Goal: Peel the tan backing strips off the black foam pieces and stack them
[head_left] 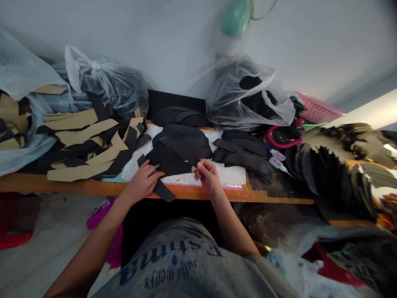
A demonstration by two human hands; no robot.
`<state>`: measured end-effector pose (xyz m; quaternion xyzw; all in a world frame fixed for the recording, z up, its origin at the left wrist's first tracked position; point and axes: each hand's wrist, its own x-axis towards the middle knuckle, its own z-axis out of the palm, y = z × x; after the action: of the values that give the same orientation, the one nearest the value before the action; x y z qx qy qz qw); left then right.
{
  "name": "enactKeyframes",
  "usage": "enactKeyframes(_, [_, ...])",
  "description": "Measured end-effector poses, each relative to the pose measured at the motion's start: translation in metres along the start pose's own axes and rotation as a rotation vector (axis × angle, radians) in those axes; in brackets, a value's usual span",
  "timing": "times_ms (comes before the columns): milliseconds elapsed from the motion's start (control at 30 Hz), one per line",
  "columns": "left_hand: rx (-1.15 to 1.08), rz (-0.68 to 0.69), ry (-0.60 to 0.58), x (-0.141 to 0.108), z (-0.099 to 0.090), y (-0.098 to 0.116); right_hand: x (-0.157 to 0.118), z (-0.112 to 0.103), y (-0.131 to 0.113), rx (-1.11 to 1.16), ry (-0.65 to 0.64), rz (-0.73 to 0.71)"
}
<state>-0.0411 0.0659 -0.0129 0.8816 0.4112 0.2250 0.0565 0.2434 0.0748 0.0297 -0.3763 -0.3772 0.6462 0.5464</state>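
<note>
On the left, my left hand [143, 182] has its fingers closed over a black strip [165, 191], whose lower end sticks out past the table's front edge. A small greyish object, too small to name, shows at the fingertips. My right hand [207, 174] is pinched above the front of the table, with a thin dark tip showing over the fingers; what it holds is hard to make out. A small tan bit lies beside those fingers. Between and beyond both hands spreads a pile of black cut pieces [181, 145], partly over white paper [229, 176].
Tan-and-black strips [83, 136] are heaped at the left. Behind stand a tied plastic bag [114, 87] and an open plastic bag [229, 99] of black pieces. At the right are small glue bottles [278, 159], stacked black pieces [335, 182] and a pink basket [319, 109].
</note>
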Motion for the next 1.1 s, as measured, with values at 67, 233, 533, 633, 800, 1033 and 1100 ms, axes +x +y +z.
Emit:
enactKeyframes(67, [0.096, -0.140, 0.015, -0.012, -0.012, -0.022, -0.006, -0.007, -0.007, -0.006, 0.011, -0.028])
enactKeyframes(233, [0.216, -0.448, 0.361, -0.013, -0.040, -0.020, -0.021, -0.003, -0.015, -0.119, -0.066, -0.042])
enactKeyframes(533, [-0.482, 0.226, 0.277, 0.063, -0.054, 0.090, -0.038, 0.040, -0.028, -0.128, -0.366, 0.063])
enactKeyframes(633, [-0.482, 0.191, 0.393, 0.059, -0.050, 0.093, -0.040, 0.037, -0.025, 0.003, -0.283, 0.124])
enactKeyframes(800, [-0.552, -0.232, 0.829, 0.038, -0.034, 0.080, -0.034, 0.007, -0.018, 0.168, 0.086, 0.049])
enactKeyframes(1033, [-0.789, -0.591, 1.185, 0.021, -0.050, 0.032, -0.030, -0.066, -0.017, 0.137, 0.271, -0.004])
enactKeyframes(1100, [-0.682, -0.597, 1.035, 0.020, -0.058, 0.031, -0.034, -0.071, -0.024, 0.039, 0.279, -0.001])
